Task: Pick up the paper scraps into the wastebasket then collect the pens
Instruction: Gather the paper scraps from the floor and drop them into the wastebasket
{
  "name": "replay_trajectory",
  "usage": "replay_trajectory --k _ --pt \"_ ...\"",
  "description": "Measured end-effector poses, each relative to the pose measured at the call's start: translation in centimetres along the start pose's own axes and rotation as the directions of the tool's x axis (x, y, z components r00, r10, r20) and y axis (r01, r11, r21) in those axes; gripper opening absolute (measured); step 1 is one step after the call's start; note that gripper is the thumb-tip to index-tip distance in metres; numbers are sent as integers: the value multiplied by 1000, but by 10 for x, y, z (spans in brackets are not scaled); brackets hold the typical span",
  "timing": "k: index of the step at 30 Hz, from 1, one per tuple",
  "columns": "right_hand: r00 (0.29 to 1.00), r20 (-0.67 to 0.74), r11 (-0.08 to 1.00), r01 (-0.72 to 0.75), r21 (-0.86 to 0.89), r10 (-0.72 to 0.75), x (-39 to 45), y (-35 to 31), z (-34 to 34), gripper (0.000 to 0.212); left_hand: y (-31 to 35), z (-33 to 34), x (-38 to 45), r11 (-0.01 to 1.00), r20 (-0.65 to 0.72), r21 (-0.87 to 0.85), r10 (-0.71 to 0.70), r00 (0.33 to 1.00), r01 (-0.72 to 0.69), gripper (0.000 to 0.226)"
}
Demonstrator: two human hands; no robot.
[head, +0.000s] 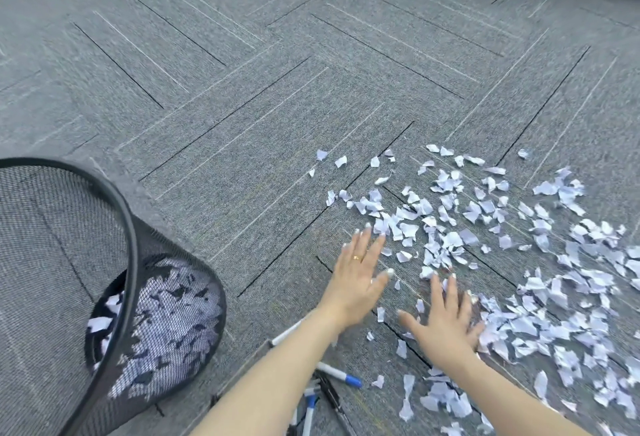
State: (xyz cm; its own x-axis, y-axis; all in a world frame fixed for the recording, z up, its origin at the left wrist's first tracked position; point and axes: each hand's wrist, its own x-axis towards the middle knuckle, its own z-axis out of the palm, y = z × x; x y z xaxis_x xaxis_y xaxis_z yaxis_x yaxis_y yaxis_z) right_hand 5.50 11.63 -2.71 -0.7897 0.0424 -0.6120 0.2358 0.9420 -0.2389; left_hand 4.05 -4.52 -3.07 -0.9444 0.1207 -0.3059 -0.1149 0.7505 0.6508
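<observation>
Several white paper scraps (491, 238) lie scattered over the grey carpet at the right. My left hand (358, 276) is flat and open, fingers spread, at the left edge of the scatter. My right hand (445, 321) is open too, palm down, its fingers touching scraps on its right side. Neither hand holds anything. A black mesh wastebasket (138, 283) stands at the lower left with scraps showing through its wall. Several pens (337, 375) with blue caps lie on the carpet under and between my forearms, partly hidden.
Grey carpet tiles (242, 106) with line patterns stretch away to a grey wall base at the top. More scraps run off the right edge of the view.
</observation>
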Motion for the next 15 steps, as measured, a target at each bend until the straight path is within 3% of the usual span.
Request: replay_trajectory --k 3,5,9,15 --pt "997 83 999 -2 -32 4 3 0 1 100 -13 -33 46 991 -189 -29 -132 973 129 60" --pt "993 121 998 -6 -61 13 4 1 2 105 -27 -62 77 974 -242 -11 -222 945 226 60" --pt "984 175 999 -5 -54 15 5 -1 -1 106 -40 -101 130 955 -242 86 -255 936 283 59" --pt "951 310 998 40 -55 -21 7 -1 -7 118 -51 -86 165 937 -196 162 -277 941 310 55"
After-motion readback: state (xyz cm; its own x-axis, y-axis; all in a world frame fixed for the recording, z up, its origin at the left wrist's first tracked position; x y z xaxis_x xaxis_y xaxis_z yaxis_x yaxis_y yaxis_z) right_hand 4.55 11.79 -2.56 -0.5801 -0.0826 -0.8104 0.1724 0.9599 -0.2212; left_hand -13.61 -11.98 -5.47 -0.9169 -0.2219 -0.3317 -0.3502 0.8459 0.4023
